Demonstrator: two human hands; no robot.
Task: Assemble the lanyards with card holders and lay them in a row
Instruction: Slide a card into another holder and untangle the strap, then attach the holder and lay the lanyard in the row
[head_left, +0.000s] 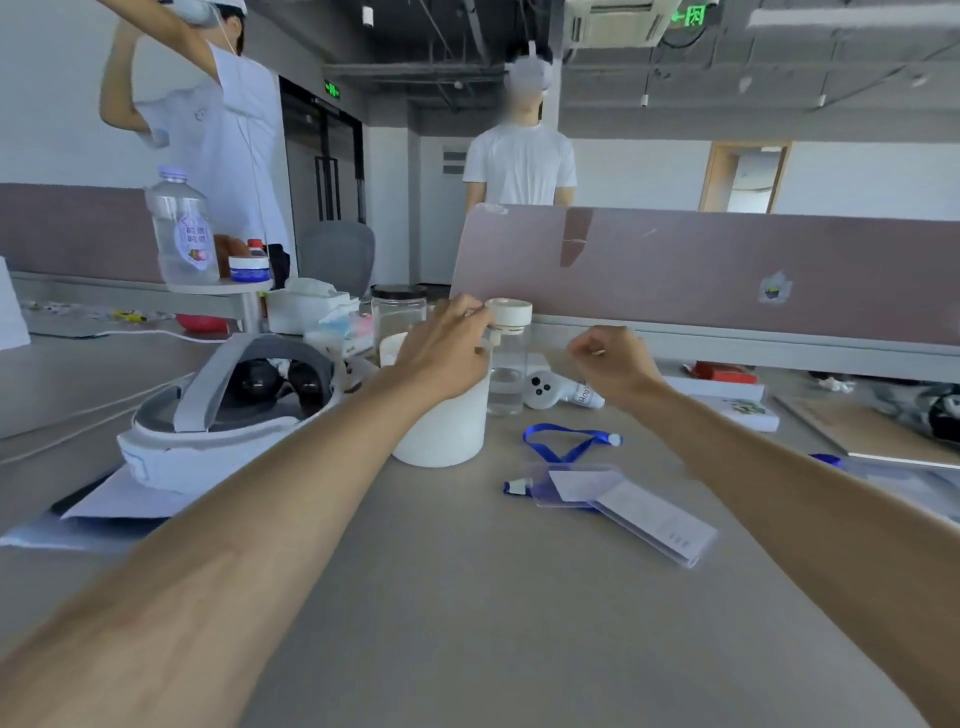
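Tabletop (467, 597): grey; both forearms stretch over it and are cut off by the lower frame edge.
Card holders (639, 506): clear sleeves with pale cards, overlapped in a loose pile nearer than the right hand and below it; how many cannot be counted.
Lanyard end (515, 487): a blue strap tip with a white fitting pokes out at the pile's left edge, the rest hidden beneath.
Blue lanyard (566, 441): a looped strap flat on the tabletop, between the pile and the right hand and touching neither hand.
White tub (441, 426): under the left wrist, its top hidden by the arm.
Headset (228, 400): white and grey, well left of the left hand, lying on papers.
Left hand (447, 343): fingers curled, tips right by the cream lid of the clear bottle (509, 364); whether they pinch anything cannot be told.
Right hand (608, 358): loosely fisted, seen from the back, with a small glint at the thumb; what it is, and whether it is held, is unclear.
White controller (550, 389): below and between the hands, partly behind the bottle.
Partition (727, 270): mauve panel beyond both hands; a standing person behind it shows only from the chest up.
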